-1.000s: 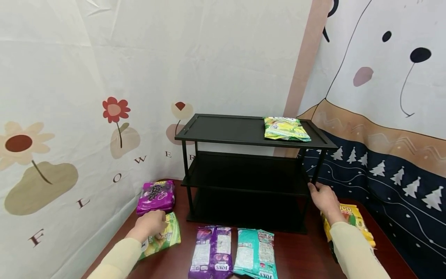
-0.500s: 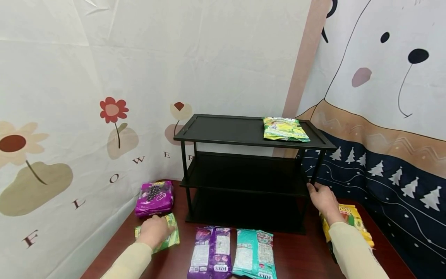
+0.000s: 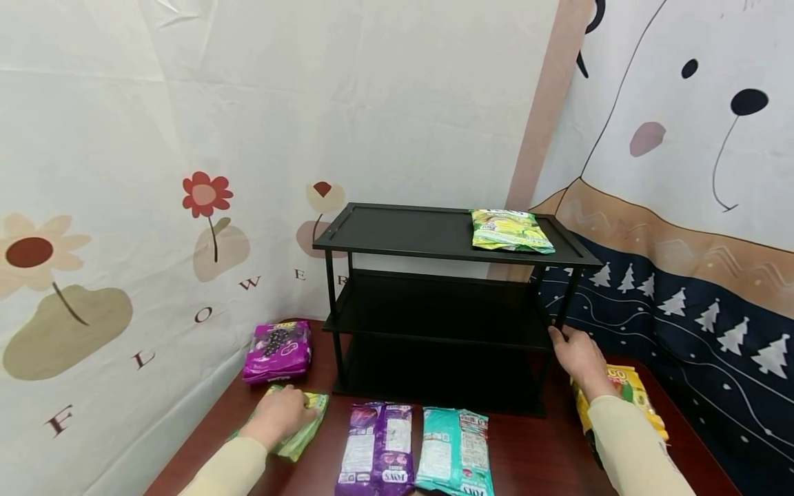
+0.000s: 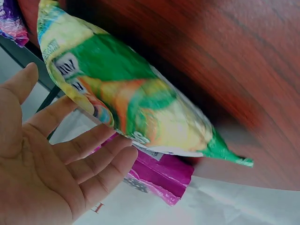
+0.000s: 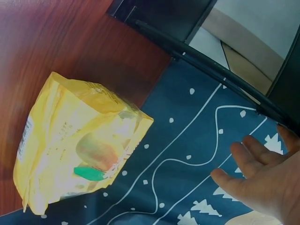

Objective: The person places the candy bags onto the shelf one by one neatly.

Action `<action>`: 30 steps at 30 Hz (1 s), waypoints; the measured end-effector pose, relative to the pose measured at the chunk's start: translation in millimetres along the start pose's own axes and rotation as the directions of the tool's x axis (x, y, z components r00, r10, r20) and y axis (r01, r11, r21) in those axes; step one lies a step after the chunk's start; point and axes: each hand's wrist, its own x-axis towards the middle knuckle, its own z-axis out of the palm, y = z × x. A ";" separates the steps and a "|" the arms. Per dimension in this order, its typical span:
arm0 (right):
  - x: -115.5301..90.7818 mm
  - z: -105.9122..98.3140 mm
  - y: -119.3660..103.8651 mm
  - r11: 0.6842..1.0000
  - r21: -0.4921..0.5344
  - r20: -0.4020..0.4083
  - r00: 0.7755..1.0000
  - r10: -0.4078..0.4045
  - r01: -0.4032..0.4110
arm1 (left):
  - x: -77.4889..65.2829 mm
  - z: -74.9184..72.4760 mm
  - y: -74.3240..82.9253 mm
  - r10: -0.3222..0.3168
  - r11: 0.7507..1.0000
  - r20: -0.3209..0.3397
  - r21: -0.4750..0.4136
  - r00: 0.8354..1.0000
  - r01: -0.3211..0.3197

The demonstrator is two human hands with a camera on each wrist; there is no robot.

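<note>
Centrally, a black 3-tier rack (image 3: 397, 229) stands on a red-brown counter (image 3: 521, 455). At the counter's left, the person's left grip (image 3: 279, 415), spread apart rather than clamped, touches a tilted green-yellow packet (image 4: 126, 93), apparently propping 1 edge. The right grip (image 3: 578, 359) meets the rack's right side, likely steadying it; whether clamped, I cannot tell.
</note>
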 end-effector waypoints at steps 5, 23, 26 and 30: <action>-0.4 0.2 0.6 1.000 -0.018 -0.005 1.000 -0.014 0.014 | -2.8 1.1 2.6 0.031 1.000 -0.037 0.003 0.999 -0.031; -0.4 -1.3 -2.0 1.000 -0.019 0.009 1.000 0.002 -0.001 | -3.6 7.5 -4.8 0.288 0.950 -0.113 -0.096 0.951 -0.299; -0.1 -1.6 -1.4 1.000 -0.016 0.011 1.000 0.003 -0.003 | -3.3 7.2 -6.4 0.309 0.941 -0.108 -0.110 0.945 -0.320; -0.1 -1.5 -1.1 1.000 -0.015 0.019 1.000 0.008 -0.008 | -3.4 5.9 -6.8 0.286 0.940 -0.074 -0.172 0.955 -0.295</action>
